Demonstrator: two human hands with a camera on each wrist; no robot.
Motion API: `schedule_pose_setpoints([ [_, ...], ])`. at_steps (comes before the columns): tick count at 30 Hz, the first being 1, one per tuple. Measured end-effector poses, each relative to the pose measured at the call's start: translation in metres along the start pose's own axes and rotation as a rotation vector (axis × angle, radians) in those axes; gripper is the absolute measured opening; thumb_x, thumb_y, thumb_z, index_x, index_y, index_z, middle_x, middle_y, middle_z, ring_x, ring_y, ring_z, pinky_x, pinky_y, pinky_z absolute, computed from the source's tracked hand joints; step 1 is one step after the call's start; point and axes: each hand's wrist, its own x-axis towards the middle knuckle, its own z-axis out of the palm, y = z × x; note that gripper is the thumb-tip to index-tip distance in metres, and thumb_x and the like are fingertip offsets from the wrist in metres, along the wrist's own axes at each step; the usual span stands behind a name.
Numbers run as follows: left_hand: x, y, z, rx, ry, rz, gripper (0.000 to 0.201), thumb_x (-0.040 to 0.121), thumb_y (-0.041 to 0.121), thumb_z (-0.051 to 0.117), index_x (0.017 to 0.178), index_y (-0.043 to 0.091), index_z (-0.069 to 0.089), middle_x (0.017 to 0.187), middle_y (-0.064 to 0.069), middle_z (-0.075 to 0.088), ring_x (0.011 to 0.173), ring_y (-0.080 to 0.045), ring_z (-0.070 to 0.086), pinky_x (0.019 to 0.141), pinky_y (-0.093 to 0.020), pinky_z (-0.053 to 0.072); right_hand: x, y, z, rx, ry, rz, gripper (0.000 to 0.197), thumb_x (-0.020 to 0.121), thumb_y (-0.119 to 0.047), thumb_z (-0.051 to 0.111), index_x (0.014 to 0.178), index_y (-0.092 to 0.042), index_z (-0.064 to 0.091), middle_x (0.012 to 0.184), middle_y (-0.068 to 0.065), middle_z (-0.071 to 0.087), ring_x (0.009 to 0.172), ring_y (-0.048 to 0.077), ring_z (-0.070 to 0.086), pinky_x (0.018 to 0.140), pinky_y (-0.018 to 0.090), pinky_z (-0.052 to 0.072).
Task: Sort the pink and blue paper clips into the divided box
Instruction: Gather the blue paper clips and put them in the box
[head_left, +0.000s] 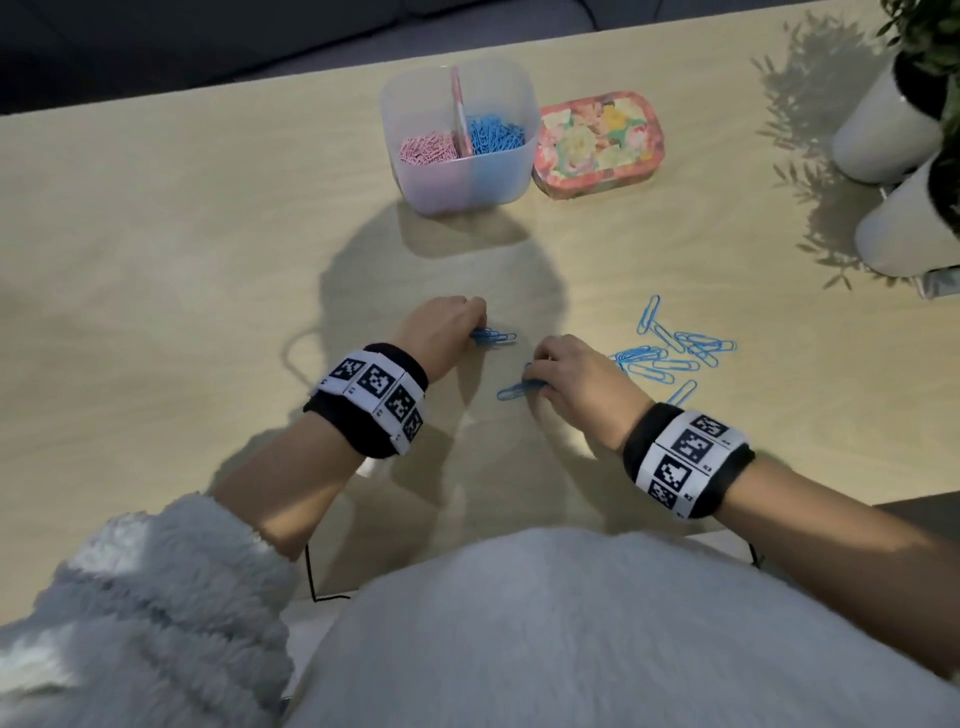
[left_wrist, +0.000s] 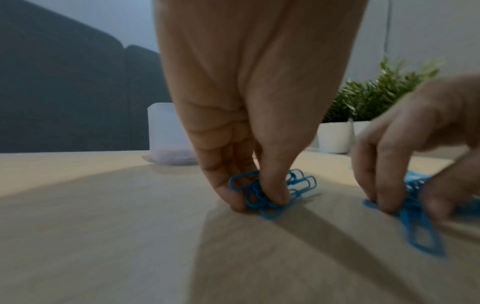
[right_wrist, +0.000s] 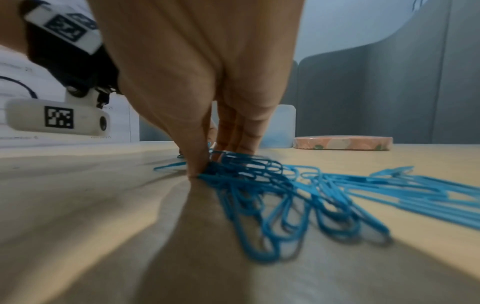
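- Divided box (head_left: 460, 176): one, two compartments; pink clips (head_left: 427, 148) left, blue clips (head_left: 493, 132) right, too many to count.
- Floral tin (head_left: 597, 145): one.
- White plant pots (head_left: 883, 135): two, right edge of frame.
- Loose blue clips (head_left: 670, 353) on surface (head_left: 156, 260): roughly a dozen, overlapping.
- Hands: two, left hand (head_left: 441, 327), right hand (head_left: 576, 379), each pinching a small blue bunch.

Right hand (right_wrist: 197, 67) fingers (right_wrist: 197, 162) pinching blue paper clips (right_wrist: 259, 185) against table (right_wrist: 78, 226).

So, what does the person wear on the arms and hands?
Both hands are bare: left hand, right hand. Each wrist carries a black band with white square-code tags: left band, right band. A fluffy pale grey sleeve covers the left arm. A thin black cable hangs below it.
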Motion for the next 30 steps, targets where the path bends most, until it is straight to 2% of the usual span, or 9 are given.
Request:
schedule_pose_setpoints([
  [3,0.005,-0.001,-0.018,-0.103,0.015,-0.041,0.023,0.09,0.007,0.052,0.112,0.002,0.052,0.115,-0.018,0.058,0.105,-0.033,0.053,0.083,-0.035,0.037,0.004,-0.003,-0.007,-0.036,-0.004,0.045,0.022,0.074,0.001,0.048,0.088,-0.002,0.065,0.089,0.021,0.058,0.084,0.038,0.057,0.062,0.041,0.048],
  [7,0.025,0.005,-0.061,-0.254,0.207,-0.074,0.022,0.089,0.008,0.056,0.11,0.002,0.057,0.114,-0.016,0.061,0.106,-0.03,0.055,0.081,-0.03,0.038,0.011,-0.002,-0.014,-0.148,-0.12,0.074,0.022,0.087,-0.003,0.048,0.105,-0.005,0.06,0.107,0.016,0.056,0.103,0.032,0.052,0.077,0.039,0.046],
  [13,0.077,0.007,-0.123,-0.294,0.417,-0.231,0.026,0.089,0.011,0.052,0.115,0.005,0.056,0.124,-0.017,0.057,0.115,-0.032,0.054,0.096,-0.034,0.041,0.005,0.005,-0.019,-0.009,-0.09,0.016,0.011,0.061,0.001,0.058,0.065,-0.007,0.064,0.066,0.013,0.06,0.059,0.033,0.06,0.047,0.033,0.049],
  [18,0.108,0.004,-0.141,-0.315,0.49,-0.337,0.034,0.086,0.015,0.063,0.118,0.008,0.057,0.125,-0.011,0.061,0.117,-0.026,0.056,0.097,-0.03,0.043,0.003,0.003,-0.045,0.107,0.04,0.103,0.022,0.081,-0.001,0.054,0.093,-0.005,0.071,0.095,0.015,0.068,0.089,0.034,0.065,0.078,0.038,0.05],
  [22,0.115,0.005,-0.14,-0.278,0.475,-0.332,0.038,0.084,0.022,0.065,0.118,0.006,0.058,0.122,-0.012,0.063,0.116,-0.027,0.057,0.098,-0.033,0.044,0.007,0.005,-0.061,0.247,0.19,0.176,0.021,0.08,0.0,0.06,0.096,-0.004,0.072,0.099,0.015,0.072,0.095,0.03,0.066,0.087,0.033,0.047],
  [24,0.111,0.007,-0.139,-0.267,0.499,-0.313,0.032,0.089,0.023,0.059,0.117,0.009,0.06,0.122,-0.011,0.063,0.116,-0.027,0.056,0.097,-0.032,0.042,0.014,0.008,-0.071,0.318,0.245,0.21,0.019,0.078,0.0,0.063,0.094,-0.004,0.073,0.096,0.013,0.073,0.088,0.024,0.068,0.085,0.03,0.048],
  [26,0.099,0.008,-0.131,-0.244,0.574,-0.22,0.025,0.091,0.02,0.049,0.109,0.008,0.063,0.115,-0.012,0.065,0.109,-0.029,0.058,0.091,-0.032,0.042,0.023,0.012,-0.086,0.39,0.273,0.23,0.018,0.077,-0.001,0.066,0.092,-0.005,0.074,0.085,0.008,0.073,0.068,-0.001,0.062,0.075,0.016,0.046],
  [28,0.08,0.008,-0.112,-0.23,0.608,-0.112,0.025,0.091,0.017,0.044,0.1,0.005,0.064,0.104,-0.017,0.068,0.098,-0.032,0.06,0.083,-0.034,0.041,0.039,0.014,-0.104,0.476,0.335,0.226,0.017,0.076,-0.003,0.069,0.092,-0.004,0.074,0.062,-0.007,0.064,0.051,-0.01,0.051,0.06,0.005,0.037],
  [30,0.067,0.003,-0.082,-0.239,0.517,-0.059,0.022,0.09,0.016,0.046,0.099,0.007,0.064,0.101,-0.015,0.068,0.094,-0.031,0.061,0.081,-0.035,0.044,0.061,0.017,-0.124,0.594,0.424,0.238,0.02,0.076,-0.001,0.07,0.095,0.001,0.072,0.046,-0.022,0.056,0.047,-0.012,0.048,0.058,0.004,0.036],
])
